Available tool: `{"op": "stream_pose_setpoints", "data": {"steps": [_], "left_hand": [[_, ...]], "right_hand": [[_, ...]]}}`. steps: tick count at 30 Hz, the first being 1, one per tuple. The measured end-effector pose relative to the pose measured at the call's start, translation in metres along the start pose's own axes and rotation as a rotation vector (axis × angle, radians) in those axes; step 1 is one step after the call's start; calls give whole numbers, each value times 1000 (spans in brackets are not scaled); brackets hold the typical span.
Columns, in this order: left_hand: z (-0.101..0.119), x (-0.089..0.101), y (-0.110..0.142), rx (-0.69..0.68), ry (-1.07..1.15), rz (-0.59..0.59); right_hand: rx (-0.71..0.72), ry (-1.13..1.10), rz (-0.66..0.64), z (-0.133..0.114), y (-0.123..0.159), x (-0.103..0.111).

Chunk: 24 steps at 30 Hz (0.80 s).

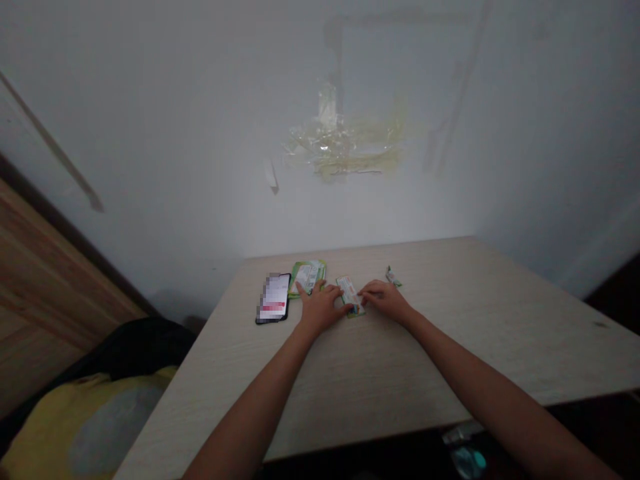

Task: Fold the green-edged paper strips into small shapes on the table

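A small white and green packet (350, 292) with printing lies on the table between my two hands. My left hand (320, 307) is spread over its left side, thumb and forefinger resting against the packet. Other fingers of that hand reach onto a larger green packet (315, 272) lying flat behind it. My right hand (387, 299) is closed in a pinch at the small packet's right edge, and its fingertips partly hide that edge. Just beyond the right hand lies a little twisted green and white wrapper piece (393, 276).
A phone (274, 299) with a lit screen lies left of the green packet. The pale wooden table (450, 347) meets a wall (200, 133) with tape on it. A yellow and grey cloth item (90, 420) is at lower left. A clear bottle-like object (467, 460) sits below the front edge.
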<state>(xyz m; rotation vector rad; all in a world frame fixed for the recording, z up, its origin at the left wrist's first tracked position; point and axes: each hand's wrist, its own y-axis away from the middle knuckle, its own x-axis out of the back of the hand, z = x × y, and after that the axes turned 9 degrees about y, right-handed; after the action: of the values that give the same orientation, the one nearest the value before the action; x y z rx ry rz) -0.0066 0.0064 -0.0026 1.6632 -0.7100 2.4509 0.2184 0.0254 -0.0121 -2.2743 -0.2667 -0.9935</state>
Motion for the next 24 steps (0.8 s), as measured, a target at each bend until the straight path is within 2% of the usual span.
{"op": "stream_pose_setpoints", "data": {"steps": [9, 14, 24], "left_hand": [[2, 1, -1, 24, -6, -51], [0, 0, 0, 10, -15, -46], [2, 0, 1, 16, -46, -63]], "right_hand": [[59, 3, -74, 7, 2, 7], [105, 135, -85, 5, 2, 10], [40, 439, -40, 6, -5, 0]]}}
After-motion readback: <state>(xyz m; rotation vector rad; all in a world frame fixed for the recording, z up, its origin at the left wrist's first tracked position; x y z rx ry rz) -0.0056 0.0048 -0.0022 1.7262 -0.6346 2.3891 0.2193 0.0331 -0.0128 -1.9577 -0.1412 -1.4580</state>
